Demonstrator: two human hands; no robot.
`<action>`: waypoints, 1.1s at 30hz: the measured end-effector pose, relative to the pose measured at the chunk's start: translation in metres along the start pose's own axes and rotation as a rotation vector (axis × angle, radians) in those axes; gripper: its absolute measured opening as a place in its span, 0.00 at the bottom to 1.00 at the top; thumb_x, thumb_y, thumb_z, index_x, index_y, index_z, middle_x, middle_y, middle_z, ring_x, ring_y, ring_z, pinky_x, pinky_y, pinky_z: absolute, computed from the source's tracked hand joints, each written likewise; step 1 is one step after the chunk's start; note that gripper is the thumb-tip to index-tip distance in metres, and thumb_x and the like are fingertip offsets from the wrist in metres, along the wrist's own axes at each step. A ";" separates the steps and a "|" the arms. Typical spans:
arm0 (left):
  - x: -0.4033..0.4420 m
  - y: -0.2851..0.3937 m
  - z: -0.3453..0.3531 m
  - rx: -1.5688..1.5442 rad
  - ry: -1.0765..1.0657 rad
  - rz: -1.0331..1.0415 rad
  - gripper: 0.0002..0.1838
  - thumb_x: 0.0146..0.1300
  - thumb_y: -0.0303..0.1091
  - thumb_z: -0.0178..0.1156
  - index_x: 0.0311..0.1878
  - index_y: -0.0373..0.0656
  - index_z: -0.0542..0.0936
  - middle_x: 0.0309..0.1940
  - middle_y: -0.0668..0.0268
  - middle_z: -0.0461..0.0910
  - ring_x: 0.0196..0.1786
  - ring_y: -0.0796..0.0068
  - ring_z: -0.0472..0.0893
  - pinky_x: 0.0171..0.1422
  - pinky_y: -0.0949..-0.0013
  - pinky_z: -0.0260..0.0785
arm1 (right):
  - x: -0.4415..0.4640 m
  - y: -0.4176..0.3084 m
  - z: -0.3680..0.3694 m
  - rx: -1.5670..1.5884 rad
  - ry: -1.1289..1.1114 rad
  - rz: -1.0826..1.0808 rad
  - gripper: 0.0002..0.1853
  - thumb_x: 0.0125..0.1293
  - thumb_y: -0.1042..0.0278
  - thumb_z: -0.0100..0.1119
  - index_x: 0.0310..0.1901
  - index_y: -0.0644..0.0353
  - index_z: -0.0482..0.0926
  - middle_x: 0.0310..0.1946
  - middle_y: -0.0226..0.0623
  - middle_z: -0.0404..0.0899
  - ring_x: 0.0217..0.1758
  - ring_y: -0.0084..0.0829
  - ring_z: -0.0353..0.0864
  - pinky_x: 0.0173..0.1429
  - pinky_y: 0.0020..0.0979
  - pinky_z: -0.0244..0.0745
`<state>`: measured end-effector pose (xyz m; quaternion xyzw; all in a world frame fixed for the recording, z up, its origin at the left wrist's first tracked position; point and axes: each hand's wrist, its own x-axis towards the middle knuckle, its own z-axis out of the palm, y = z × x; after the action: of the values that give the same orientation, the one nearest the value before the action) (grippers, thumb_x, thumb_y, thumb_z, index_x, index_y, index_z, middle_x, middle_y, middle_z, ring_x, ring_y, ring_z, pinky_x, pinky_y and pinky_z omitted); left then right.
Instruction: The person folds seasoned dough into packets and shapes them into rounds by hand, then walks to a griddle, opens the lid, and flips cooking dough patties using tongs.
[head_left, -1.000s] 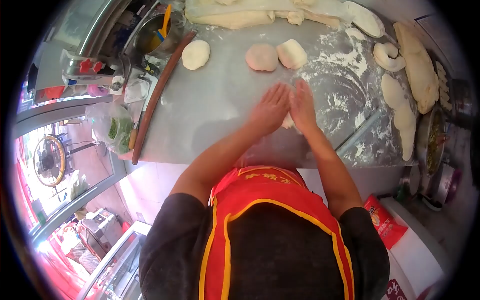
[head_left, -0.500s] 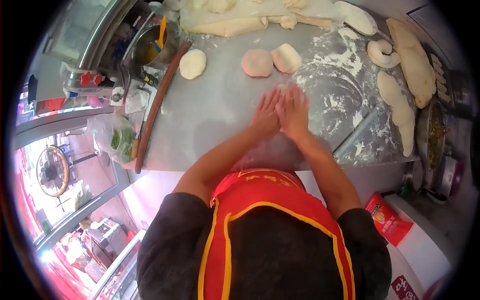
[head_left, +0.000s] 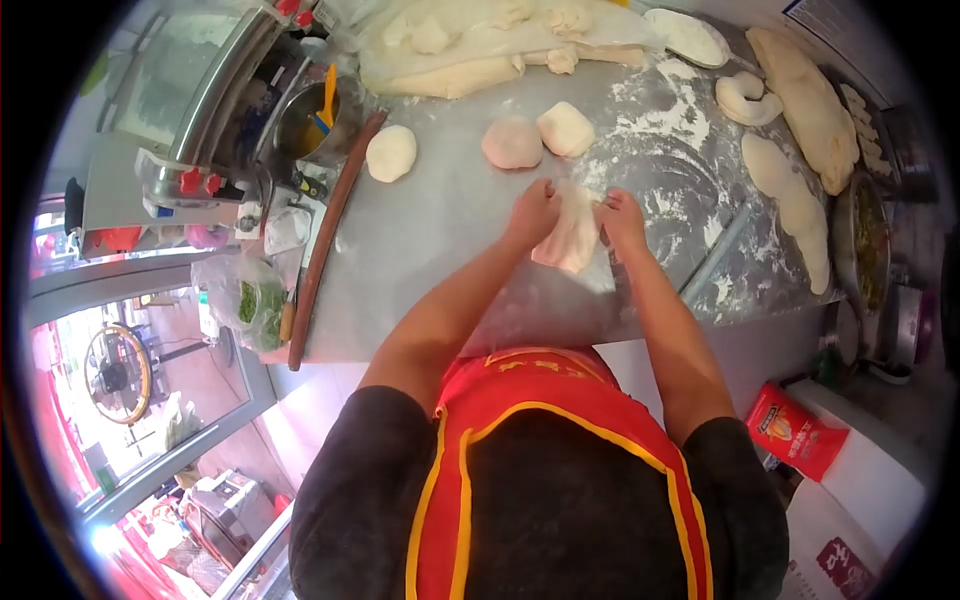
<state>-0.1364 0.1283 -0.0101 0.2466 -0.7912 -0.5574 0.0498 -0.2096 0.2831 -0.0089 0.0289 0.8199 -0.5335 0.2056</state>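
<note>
A flattened piece of dough (head_left: 570, 232) stretches between my two hands over the metal worktop (head_left: 440, 240). My left hand (head_left: 535, 212) is closed on its left edge, and my right hand (head_left: 622, 220) pinches the right edge. Just beyond them lie a pinkish round of dough (head_left: 512, 143) and a paler dough piece (head_left: 566, 129), side by side and touching or nearly so. Another dough round (head_left: 391, 153) sits farther left, close to a long wooden rolling pin (head_left: 335, 240). White flour (head_left: 680, 140) is scattered on the worktop to the right.
Plastic-covered dough (head_left: 450, 75) lines the back. At right are a long dough slab (head_left: 805, 110), a dough strip (head_left: 790, 210), a ruler-like bar (head_left: 715, 255) and a pan of filling (head_left: 868, 250). At left stand a metal pot (head_left: 300, 122) and a bag of greens (head_left: 245, 300).
My hands were flat and together, pressing on the worktop. Now they are apart, closed on opposite edges of the dough, which shows stretched between them. The camera view has shifted slightly.
</note>
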 end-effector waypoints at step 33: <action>-0.120 -0.035 -0.031 -0.806 -0.345 -0.641 0.15 0.70 0.38 0.49 0.55 0.42 0.72 0.36 0.67 0.77 0.37 0.76 0.78 0.39 0.69 0.73 | 0.012 -0.026 0.066 -0.985 -0.678 -0.886 0.16 0.48 0.64 0.65 0.41 0.50 0.82 0.45 0.42 0.78 0.52 0.45 0.74 0.56 0.42 0.69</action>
<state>-0.0087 0.1459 -0.0069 0.3416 -0.3966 -0.8364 -0.1627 -0.2068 0.2113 -0.0136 -0.5664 0.7904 -0.1165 0.2021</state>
